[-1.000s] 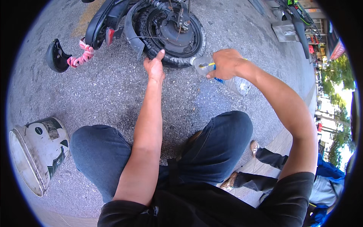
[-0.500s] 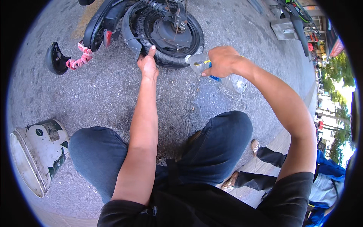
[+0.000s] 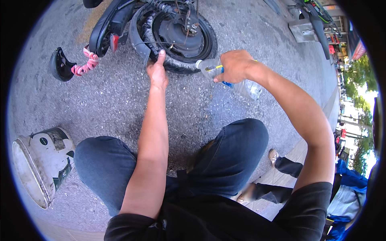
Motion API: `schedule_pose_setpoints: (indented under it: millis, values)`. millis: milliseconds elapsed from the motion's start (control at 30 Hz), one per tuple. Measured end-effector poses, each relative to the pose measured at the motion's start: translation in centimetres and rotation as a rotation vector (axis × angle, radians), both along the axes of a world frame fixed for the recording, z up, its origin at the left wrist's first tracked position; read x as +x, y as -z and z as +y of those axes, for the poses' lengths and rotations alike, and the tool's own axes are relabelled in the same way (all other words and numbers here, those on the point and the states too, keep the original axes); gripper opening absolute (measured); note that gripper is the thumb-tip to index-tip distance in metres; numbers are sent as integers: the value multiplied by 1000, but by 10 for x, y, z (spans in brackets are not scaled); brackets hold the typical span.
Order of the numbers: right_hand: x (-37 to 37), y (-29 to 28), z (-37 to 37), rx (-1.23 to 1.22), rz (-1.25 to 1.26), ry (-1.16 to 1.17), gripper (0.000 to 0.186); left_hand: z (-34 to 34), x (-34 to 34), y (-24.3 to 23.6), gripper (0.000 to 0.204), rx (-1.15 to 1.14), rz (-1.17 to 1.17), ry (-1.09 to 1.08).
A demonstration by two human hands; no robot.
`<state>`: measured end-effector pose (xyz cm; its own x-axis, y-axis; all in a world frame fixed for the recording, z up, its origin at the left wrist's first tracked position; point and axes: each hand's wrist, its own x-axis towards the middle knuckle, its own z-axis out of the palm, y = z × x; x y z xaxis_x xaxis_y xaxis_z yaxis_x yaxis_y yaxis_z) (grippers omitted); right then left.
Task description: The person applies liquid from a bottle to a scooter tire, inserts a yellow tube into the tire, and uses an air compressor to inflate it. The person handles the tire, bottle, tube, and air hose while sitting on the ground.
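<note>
Your right hand [image 3: 236,67] is wrapped round the bottle [image 3: 210,68], by the tyre [image 3: 179,67]: judged light, squeezable, best gripped mid-body. Your left hand [image 3: 157,75] lays its thumb over the tyre; fingers hidden, hold cannot be told.

At between eight and nine o'clock we see a white bucket [image 3: 53,149]; between four and five, a bystander's dark trousers [image 3: 273,193]; near three, green trees [image 3: 358,76]; toward two, a grey metal box [image 3: 302,31].

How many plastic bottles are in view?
1: the clear plastic bottle held in the right hand, its neck pointing toward the black tire. Others may be hidden from this view.
</note>
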<state>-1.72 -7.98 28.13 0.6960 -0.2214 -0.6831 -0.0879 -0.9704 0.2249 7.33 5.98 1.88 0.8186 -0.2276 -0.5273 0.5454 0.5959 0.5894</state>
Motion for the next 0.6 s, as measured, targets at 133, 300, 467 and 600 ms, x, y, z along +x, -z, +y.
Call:
schedule_pose_setpoints:
  millis: [133, 300, 467, 600]
  values:
    - [1, 3, 1, 35, -12, 20, 59, -20, -27, 4, 63, -24, -152, 2]
    - [6, 7, 3, 45, -28, -10, 59, -6, 2, 13, 66, 66, -56, 78]
    - [7, 4, 0, 40, -27, -17, 58, 1, 7, 8, 65, -112, -146, -49]
    - [7, 7, -1, 27, -13, -13, 57, -20, -28, 12, 59, -51, -26, -7]
